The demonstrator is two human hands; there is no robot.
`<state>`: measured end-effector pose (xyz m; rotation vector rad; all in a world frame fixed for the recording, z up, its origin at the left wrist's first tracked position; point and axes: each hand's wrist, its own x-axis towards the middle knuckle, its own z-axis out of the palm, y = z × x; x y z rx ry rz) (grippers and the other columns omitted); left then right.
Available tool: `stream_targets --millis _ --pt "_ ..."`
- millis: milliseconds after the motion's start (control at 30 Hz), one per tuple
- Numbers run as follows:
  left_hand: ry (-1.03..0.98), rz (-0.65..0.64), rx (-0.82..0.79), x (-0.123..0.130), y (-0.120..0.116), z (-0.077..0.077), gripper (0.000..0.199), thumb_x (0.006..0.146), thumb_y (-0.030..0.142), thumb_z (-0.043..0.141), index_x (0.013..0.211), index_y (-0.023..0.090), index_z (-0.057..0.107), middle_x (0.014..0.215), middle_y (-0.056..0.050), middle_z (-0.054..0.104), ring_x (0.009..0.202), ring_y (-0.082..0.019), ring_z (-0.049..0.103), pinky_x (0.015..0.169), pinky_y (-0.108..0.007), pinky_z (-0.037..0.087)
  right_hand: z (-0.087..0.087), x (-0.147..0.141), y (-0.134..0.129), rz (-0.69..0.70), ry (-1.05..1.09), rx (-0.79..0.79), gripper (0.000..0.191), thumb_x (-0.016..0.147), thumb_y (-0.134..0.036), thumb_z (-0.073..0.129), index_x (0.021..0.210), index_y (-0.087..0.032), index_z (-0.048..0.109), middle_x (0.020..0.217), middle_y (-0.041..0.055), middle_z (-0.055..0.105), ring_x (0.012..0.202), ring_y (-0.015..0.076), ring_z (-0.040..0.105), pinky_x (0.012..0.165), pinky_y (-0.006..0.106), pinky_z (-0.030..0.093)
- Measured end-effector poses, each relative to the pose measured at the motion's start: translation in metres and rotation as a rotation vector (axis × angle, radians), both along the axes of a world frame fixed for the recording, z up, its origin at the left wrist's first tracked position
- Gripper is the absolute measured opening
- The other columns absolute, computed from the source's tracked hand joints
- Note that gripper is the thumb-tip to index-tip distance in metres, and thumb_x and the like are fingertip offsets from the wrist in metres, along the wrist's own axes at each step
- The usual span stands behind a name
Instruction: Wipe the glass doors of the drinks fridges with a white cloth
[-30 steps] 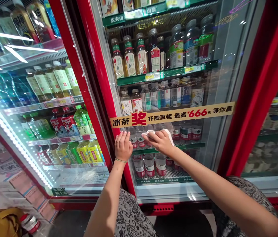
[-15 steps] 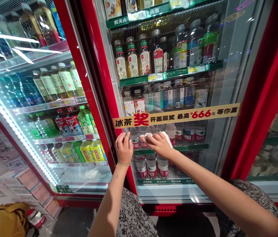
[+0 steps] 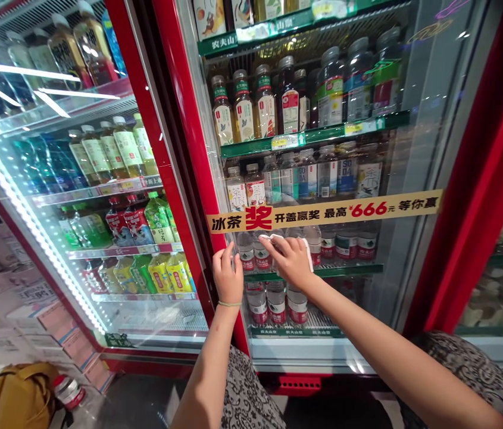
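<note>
white cloth (image 3: 309,255) lay against the glass door (image 3: 322,241) just below the yellow banner (image 3: 325,213), pressed under the right hand (image 3: 290,260). the left hand (image 3: 228,274), fingers loosely spread and holding nothing, was at the door's red edge.

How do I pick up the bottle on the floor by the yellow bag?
I'd reach from above and grip the bottle near its top, around the red cap. That end faces up, and the yellow bag crowds its left side.
</note>
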<state>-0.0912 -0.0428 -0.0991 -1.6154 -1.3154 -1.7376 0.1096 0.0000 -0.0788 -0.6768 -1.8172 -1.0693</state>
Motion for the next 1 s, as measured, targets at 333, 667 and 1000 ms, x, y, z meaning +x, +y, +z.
stream_targets --millis 333,667,1000 --pt "-0.176 0.000 -0.070 -0.010 -0.003 0.012 0.020 0.095 0.035 0.061 0.108 0.022 0.065 0.079 0.001 0.056 0.071 -0.014 0.055 0.076 -0.028 0.049 -0.005 -0.005 0.000 0.034 -0.055 -0.047 0.057 0.094 -0.012 0.055 0.149 -0.030 0.050 0.118 0.0063 0.069 0.089 0.0210 0.045 0.078 0.038 0.029" --pt "-0.252 -0.024 -0.111 -0.017 -0.004 0.015 0.018 0.096 0.039 0.058 0.105 0.023 0.058 0.070 0.005 0.056 0.063 -0.013 0.057 0.064 -0.023 0.043 -0.001 -0.014 0.000 0.055 -0.090 0.043 0.045 0.096 -0.014 0.057 0.139 -0.027 0.059 0.114 0.0046 0.071 0.085 0.0203 0.043 0.076 0.037 0.028" --pt "-0.296 -0.050 -0.146 -0.022 -0.003 0.018 0.018 0.094 0.041 0.060 0.090 0.024 0.057 0.066 0.006 0.055 0.058 -0.011 0.055 0.060 -0.022 0.043 0.003 -0.017 0.002 0.098 -0.184 -0.046 0.053 0.096 -0.018 0.059 0.146 -0.033 0.052 0.119 0.0043 0.069 0.086 0.0200 0.043 0.076 0.037 0.028"
